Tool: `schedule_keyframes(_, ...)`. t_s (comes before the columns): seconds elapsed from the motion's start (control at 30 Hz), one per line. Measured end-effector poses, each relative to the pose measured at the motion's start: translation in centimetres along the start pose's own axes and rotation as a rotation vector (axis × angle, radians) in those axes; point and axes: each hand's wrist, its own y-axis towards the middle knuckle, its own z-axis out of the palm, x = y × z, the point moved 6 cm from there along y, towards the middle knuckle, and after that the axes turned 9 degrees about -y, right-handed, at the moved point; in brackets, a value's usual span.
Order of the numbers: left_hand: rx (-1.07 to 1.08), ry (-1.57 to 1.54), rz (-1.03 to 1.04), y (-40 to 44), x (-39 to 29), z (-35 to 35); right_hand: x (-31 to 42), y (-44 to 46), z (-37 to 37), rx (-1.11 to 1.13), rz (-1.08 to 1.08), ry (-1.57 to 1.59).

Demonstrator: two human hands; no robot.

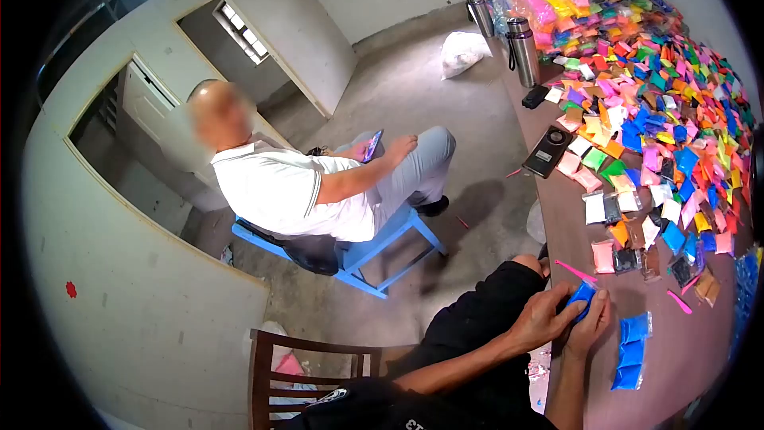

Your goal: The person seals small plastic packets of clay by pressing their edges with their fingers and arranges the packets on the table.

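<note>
My left hand [547,315] and my right hand [590,323] meet over the near edge of the brown table [668,358]. Their fingers are closed around a small blue packet [584,299] in clear film, partly hidden by the fingers. To the right of my right hand lies a joined strip of blue packets [632,352]. A thin pink plastic stick [574,271] is just beyond the held packet. Another pink plastic stick [679,301] rests farther right on the table.
Many colourful packets [629,123] are heaped across the table, with larger bagged bundles behind. A black phone [549,151] and steel flasks [523,54] stand or lie along the left edge. A person [294,183] sits on a blue chair [374,259], holding a phone.
</note>
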Motion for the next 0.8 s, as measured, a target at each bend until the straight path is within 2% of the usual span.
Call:
schedule_keyframes(0.1, -0.047, 0.015, 0.130, 0.5, -0.2, -0.9, 0.2, 0.4, 1.0, 0.025, -0.023, -0.031)
schedule_keyframes(0.17, -0.005, -0.030, 0.028, 0.3, -0.3, -1.6, 0.2, 0.1, 1.4, -0.029, -0.055, -0.175)
schedule_keyframes(0.3, 0.060, -0.107, -0.014, 0.2, 1.2, -1.1, 0.6, -0.2, 1.1, -0.037, -0.013, -0.165)
schedule_keyframes(0.37, 0.116, -0.131, -0.028, 0.4, 1.7, -0.7, 1.1, -0.1, 0.9, -0.051, -0.063, -0.186)
schedule_keyframes(0.5, 0.123, -0.145, 0.045, 0.5, 1.4, -1.1, -0.7, -0.1, 0.1, -0.049, 0.015, -0.070)
schedule_keyframes(0.6, 0.163, -0.190, -0.040, 0.4, 3.1, -1.1, -0.7, -0.2, 0.5, 0.035, -0.011, -0.128)
schedule_keyframes(0.67, 0.079, -0.455, -0.070, 0.8, 4.3, -1.2, -0.1, -0.6, 0.9, 0.022, -0.057, -0.271)
schedule_keyframes(0.7, 0.047, -0.464, -0.026, 1.1, 4.4, -1.7, 0.7, -0.8, 1.5, 0.066, -0.101, -0.343)
schedule_keyframes(0.73, 0.047, -0.376, -0.019, 1.2, 5.1, -2.4, 1.0, -0.8, 1.8, 0.098, -0.108, -0.409)
schedule_keyframes(0.77, -0.015, -0.163, 0.067, 1.3, 4.3, -3.5, -0.3, -0.8, 1.8, 0.103, -0.093, -0.353)
schedule_keyframes(0.8, -0.017, -0.192, 0.016, 1.4, 4.6, -3.6, 0.9, -0.6, 1.8, 0.071, -0.166, -0.507)
